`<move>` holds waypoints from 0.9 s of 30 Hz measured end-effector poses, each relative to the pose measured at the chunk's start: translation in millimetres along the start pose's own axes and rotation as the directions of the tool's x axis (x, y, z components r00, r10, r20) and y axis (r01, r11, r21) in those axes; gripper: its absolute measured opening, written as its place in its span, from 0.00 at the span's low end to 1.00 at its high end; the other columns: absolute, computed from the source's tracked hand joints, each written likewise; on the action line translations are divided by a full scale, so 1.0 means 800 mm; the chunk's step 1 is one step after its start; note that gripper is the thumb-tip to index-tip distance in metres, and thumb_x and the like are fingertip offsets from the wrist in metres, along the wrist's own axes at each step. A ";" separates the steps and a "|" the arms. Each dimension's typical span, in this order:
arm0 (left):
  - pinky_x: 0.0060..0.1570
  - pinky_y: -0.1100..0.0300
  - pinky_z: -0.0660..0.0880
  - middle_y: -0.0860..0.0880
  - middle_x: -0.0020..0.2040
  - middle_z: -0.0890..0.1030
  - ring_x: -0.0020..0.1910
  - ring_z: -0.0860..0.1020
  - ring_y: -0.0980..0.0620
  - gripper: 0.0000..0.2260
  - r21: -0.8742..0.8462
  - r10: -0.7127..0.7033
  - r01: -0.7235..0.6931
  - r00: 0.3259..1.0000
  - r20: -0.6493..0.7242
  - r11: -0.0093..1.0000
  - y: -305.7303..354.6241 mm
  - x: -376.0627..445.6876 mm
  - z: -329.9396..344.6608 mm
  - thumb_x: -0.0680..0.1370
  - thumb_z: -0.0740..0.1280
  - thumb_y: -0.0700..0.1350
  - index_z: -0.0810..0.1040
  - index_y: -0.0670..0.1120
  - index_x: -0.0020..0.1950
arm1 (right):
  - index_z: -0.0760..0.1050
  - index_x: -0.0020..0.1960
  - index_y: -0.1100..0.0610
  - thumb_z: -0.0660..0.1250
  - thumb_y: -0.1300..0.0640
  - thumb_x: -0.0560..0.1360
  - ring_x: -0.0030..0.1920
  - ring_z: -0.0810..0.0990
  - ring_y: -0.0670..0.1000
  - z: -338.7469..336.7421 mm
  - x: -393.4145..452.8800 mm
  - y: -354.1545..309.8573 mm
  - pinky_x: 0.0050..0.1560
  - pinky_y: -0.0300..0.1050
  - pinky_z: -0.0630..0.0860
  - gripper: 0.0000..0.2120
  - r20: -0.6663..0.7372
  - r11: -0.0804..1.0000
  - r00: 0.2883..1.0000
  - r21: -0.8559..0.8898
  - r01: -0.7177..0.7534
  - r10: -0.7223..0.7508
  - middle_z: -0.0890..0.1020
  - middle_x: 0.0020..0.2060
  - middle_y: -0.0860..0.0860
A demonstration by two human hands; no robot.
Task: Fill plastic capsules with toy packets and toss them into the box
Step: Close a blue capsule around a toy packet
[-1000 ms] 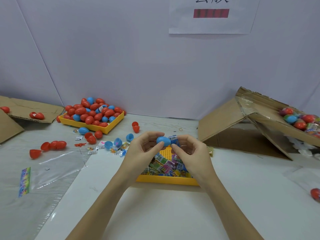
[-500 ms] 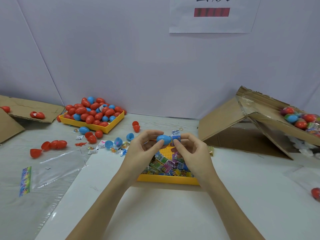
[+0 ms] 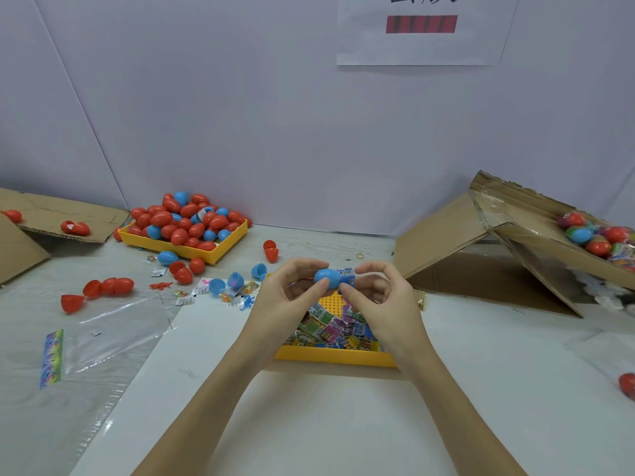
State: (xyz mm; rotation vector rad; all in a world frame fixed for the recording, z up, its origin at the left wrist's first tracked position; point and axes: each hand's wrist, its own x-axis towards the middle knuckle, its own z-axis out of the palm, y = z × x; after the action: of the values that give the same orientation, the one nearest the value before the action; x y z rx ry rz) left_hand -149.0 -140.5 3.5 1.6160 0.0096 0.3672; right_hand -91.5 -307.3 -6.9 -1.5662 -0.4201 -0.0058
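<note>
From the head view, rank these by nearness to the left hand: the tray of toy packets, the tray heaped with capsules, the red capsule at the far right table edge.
From the left hand:
1. Tray of toy packets, directly beneath both hands.
2. Tray heaped with capsules, back left by the wall.
3. Red capsule, far right edge, half out of frame.

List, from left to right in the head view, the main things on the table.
Flat cardboard → yellow tray of capsules → left hand → blue capsule → right hand → cardboard box.
</note>
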 end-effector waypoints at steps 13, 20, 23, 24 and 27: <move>0.56 0.63 0.80 0.53 0.57 0.85 0.58 0.83 0.54 0.13 0.023 0.085 -0.086 0.996 0.035 0.996 -0.002 -0.001 -0.001 0.77 0.74 0.37 0.80 0.46 0.60 | 0.81 0.57 0.53 0.78 0.58 0.73 0.49 0.87 0.46 -0.002 -0.002 -0.007 0.46 0.36 0.81 0.14 0.062 0.997 0.997 0.049 -0.057 0.054 0.88 0.48 0.47; 0.55 0.65 0.79 0.55 0.56 0.85 0.58 0.83 0.55 0.13 0.050 0.103 -0.105 0.993 0.050 0.993 -0.003 -0.001 -0.001 0.77 0.73 0.36 0.80 0.46 0.61 | 0.82 0.57 0.53 0.74 0.56 0.77 0.48 0.87 0.49 0.001 -0.004 -0.010 0.46 0.38 0.82 0.09 0.046 0.994 0.997 0.078 -0.072 0.069 0.88 0.46 0.48; 0.56 0.65 0.79 0.55 0.56 0.85 0.58 0.83 0.55 0.14 0.053 0.111 -0.113 0.993 0.042 0.992 -0.003 -0.001 -0.001 0.78 0.73 0.36 0.80 0.46 0.62 | 0.82 0.57 0.53 0.74 0.57 0.77 0.49 0.87 0.49 0.003 -0.006 -0.010 0.47 0.38 0.82 0.09 0.028 0.991 0.998 0.117 -0.068 0.065 0.88 0.46 0.48; 0.55 0.66 0.79 0.56 0.56 0.85 0.58 0.83 0.56 0.14 0.056 0.115 -0.117 0.993 0.041 0.992 -0.002 -0.001 -0.001 0.78 0.72 0.36 0.80 0.46 0.62 | 0.82 0.57 0.53 0.74 0.57 0.77 0.49 0.87 0.49 0.004 -0.007 -0.010 0.47 0.38 0.82 0.09 0.020 0.989 0.998 0.130 -0.065 0.063 0.88 0.46 0.48; 0.54 0.68 0.78 0.58 0.55 0.84 0.58 0.83 0.58 0.14 0.076 0.126 -0.129 0.991 0.043 0.989 -0.002 -0.001 -0.001 0.78 0.72 0.36 0.80 0.47 0.62 | 0.83 0.56 0.53 0.75 0.58 0.76 0.48 0.87 0.49 0.006 -0.008 -0.012 0.48 0.38 0.82 0.09 0.008 0.985 0.998 0.158 -0.065 0.064 0.88 0.46 0.49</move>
State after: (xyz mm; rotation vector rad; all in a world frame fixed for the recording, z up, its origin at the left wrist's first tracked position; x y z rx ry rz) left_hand -149.3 -139.7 1.8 1.7062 -0.1099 0.4389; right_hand -101.3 -304.6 0.5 -1.4224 -0.3634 0.0781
